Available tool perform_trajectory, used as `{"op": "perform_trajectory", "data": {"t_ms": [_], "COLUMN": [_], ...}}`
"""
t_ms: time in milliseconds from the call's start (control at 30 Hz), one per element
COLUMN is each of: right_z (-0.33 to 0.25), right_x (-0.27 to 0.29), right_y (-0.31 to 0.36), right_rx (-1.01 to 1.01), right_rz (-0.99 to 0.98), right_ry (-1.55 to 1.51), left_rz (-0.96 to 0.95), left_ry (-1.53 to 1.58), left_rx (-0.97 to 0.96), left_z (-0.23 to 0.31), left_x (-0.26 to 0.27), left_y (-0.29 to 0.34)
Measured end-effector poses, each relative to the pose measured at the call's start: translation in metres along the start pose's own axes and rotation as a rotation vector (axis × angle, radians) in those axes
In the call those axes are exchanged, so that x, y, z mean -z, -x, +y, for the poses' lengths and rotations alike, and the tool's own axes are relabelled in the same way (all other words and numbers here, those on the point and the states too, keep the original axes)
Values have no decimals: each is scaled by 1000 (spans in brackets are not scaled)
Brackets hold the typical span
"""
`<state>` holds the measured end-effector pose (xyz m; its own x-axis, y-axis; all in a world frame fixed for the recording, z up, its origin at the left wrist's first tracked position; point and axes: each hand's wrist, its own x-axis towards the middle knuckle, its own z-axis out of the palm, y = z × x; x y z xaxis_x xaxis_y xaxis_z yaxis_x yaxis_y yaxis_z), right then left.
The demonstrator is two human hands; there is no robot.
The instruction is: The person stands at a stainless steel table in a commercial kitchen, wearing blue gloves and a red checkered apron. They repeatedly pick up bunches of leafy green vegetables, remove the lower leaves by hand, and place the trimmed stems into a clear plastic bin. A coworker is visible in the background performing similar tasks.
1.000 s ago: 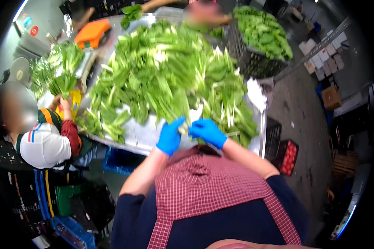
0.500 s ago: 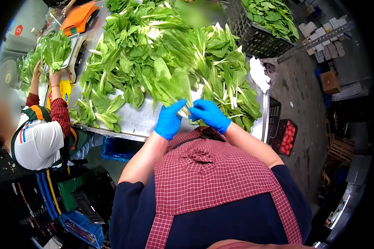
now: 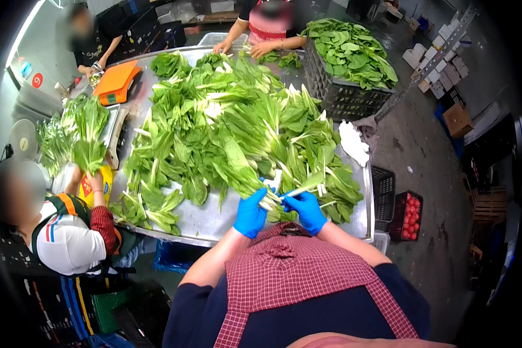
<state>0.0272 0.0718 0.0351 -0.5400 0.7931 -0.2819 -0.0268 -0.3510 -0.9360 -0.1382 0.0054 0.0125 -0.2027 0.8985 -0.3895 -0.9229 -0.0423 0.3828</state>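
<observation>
My left hand (image 3: pixel 251 213), in a blue glove, is closed round the pale stalks of a bunch of leafy greens (image 3: pixel 238 168) near the table's front edge. The leaves of that bunch point away from me, over the heap. Just beside it, my right hand (image 3: pixel 308 212), gloved too, pinches a single leaf stalk (image 3: pixel 305 184) whose blade slants up to the right. The two hands are close together but apart. Beyond them a large heap of leafy greens (image 3: pixel 185 122) with whitish stalks covers much of the metal table (image 3: pixel 206 223).
A black crate (image 3: pixel 354 101) full of greens stands at the far right, near a crumpled white cloth (image 3: pixel 354 143). An orange scale (image 3: pixel 117 82) is at the far left. A co-worker (image 3: pixel 69 232) holds greens at the left; others work across the table. A crate of red produce (image 3: pixel 409 216) sits on the floor.
The view has tilted up, showing more of the table's far side and the people there. My right hand has drawn slightly away from my left with a leaf stalk.
</observation>
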Motion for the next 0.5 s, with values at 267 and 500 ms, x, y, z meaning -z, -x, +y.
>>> {"op": "perform_trajectory", "data": {"t_ms": [267, 500], "right_z": [11, 13], "right_x": [45, 30], "right_y": [-6, -34], "right_rx": [-88, -183], "right_rz": [342, 42], "right_ry": [-268, 146], "left_rz": [149, 224], "left_ry": [-32, -24], "left_rx": [-102, -191], "left_z": [22, 44], "left_x": [-18, 46], "left_y": [5, 14]}}
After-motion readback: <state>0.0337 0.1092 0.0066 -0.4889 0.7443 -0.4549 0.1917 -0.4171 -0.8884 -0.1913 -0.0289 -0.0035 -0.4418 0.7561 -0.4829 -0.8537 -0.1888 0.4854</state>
